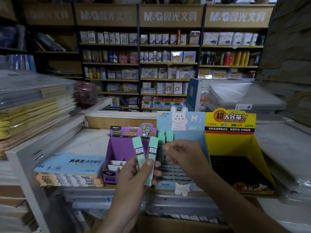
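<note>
Two green cases [152, 149] gripped by the left hand [134, 175] should enter the blue box [193, 132] upright; right hand [183, 155] curled, hold unclear.

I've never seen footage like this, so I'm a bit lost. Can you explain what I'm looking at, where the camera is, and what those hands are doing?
No machine here: these are a person's two bare hands, filmed by one wide camera worn on the head, looking forward and down. It looks like a stationery shop. On the counter stand a purple box, a blue box with a rabbit and a yellow box; a pack of paper lies to their left. The left hand grips two green cases, upright. The right hand hovers over the blue box, fingers loosely curled, holding nothing I can see. More such cases stand in that box.
</note>
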Motion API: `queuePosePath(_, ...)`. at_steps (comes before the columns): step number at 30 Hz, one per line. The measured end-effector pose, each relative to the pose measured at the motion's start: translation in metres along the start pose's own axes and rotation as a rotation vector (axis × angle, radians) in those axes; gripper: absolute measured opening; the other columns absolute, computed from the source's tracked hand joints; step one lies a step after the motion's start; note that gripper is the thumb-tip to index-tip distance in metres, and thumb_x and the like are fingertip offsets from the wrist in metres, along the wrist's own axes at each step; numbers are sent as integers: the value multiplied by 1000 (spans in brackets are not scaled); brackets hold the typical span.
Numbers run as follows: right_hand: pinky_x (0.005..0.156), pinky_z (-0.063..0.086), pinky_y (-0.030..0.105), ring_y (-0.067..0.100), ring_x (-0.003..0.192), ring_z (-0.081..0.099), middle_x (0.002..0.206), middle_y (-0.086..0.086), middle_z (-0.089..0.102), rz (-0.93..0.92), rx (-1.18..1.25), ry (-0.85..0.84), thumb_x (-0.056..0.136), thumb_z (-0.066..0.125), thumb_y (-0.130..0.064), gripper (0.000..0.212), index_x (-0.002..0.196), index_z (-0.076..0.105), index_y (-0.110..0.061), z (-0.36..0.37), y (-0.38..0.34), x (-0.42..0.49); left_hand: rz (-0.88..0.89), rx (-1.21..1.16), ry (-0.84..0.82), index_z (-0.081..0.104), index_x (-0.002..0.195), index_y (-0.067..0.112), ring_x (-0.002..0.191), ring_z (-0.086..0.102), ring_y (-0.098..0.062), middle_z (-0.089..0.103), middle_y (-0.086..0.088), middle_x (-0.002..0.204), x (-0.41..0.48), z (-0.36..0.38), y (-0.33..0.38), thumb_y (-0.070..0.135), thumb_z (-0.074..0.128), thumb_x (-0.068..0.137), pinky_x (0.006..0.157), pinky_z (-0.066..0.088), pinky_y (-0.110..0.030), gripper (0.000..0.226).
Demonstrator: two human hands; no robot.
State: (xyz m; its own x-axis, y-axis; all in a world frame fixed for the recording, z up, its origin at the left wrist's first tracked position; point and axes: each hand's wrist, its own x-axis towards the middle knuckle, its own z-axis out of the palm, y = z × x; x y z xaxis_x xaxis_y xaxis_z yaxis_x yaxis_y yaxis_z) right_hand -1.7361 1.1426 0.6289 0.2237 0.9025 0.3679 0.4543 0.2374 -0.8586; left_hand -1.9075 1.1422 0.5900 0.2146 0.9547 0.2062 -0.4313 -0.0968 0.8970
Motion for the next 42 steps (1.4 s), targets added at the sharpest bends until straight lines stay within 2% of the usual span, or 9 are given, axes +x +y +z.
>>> queuePosePath(5, 55, 48, 21, 14, 66, 64, 78, 17, 73, 80, 228, -226, 94, 69, -24, 16, 88, 77, -10, -4, -14, -14, 14, 3, -36, 77, 100, 18, 74, 71, -21, 76, -16, 89, -3, 11, -2, 25, 69, 86, 55, 54, -25, 17)
queuePosePath(8, 55, 48, 22, 14, 65, 63, 75, 14, 73, 79, 248, -207, 91, 72, -21, 11, 86, 77, -13, -8, -14, -16, -4, -15, -24, 77, 99, 19, 75, 73, -22, 76, -17, 89, -5, 15, -3, 28, 66, 89, 57, 57, -26, 17)
queuePosePath(11, 55, 49, 24, 14, 62, 60, 73, 15, 70, 81, 259, -175, 93, 70, -21, 16, 84, 76, -10, -17, -13, -13, -44, -76, 27, 69, 106, 5, 79, 75, -28, 77, -22, 94, -3, 14, -3, 23, 53, 102, 61, 61, -31, 24)
queuePosePath(17, 52, 48, 22, 12, 55, 60, 66, 15, 69, 24, 219, -17, 92, 71, -22, 20, 78, 74, -7, -40, -10, -1, -25, -120, 53, 66, 106, -2, 96, 76, -31, 77, -21, 100, 2, 11, 3, 17, 50, 104, 79, 64, -34, 24)
queuePosePath(24, 51, 52, 19, 8, 51, 64, 66, 12, 72, -41, 4, 108, 90, 72, -12, 12, 86, 74, -1, -39, 3, 11, 63, 0, 126, 78, 95, 12, 76, 69, -16, 75, -4, 92, 5, 6, 4, 22, 61, 95, 78, 62, -34, 20)
queuePosePath(28, 53, 56, 21, 11, 56, 69, 68, 11, 73, -38, 18, 126, 90, 72, -9, 11, 79, 73, -8, -36, 7, 14, 90, 73, 101, 80, 97, 23, 78, 67, -19, 70, -2, 76, 8, 2, 7, 24, 61, 98, 85, 56, -38, 19)
queuePosePath(34, 58, 60, 26, 18, 65, 74, 67, 6, 75, -29, 40, 109, 90, 72, -9, 16, 75, 72, -14, -31, 12, 20, 146, 171, 103, 73, 88, 30, 82, 66, -28, 67, -4, 79, 13, -4, 6, 18, 65, 97, 82, 53, -46, 16)
queuePosePath(38, 57, 59, 23, 15, 63, 73, 66, 1, 74, -40, -8, 110, 89, 73, -9, 17, 76, 71, -20, -28, 18, 25, 172, 198, 111, 74, 95, 33, 81, 68, -20, 71, -8, 84, 14, -6, 7, 18, 69, 94, 75, 54, -33, 16)
queuePosePath(42, 58, 60, 24, 13, 64, 73, 66, -2, 74, -51, -36, 88, 89, 73, -8, 21, 75, 71, -23, -26, 24, 27, 172, 213, 91, 74, 96, 32, 86, 72, -21, 72, -13, 90, 14, -6, 8, 18, 69, 93, 76, 56, -31, 15)
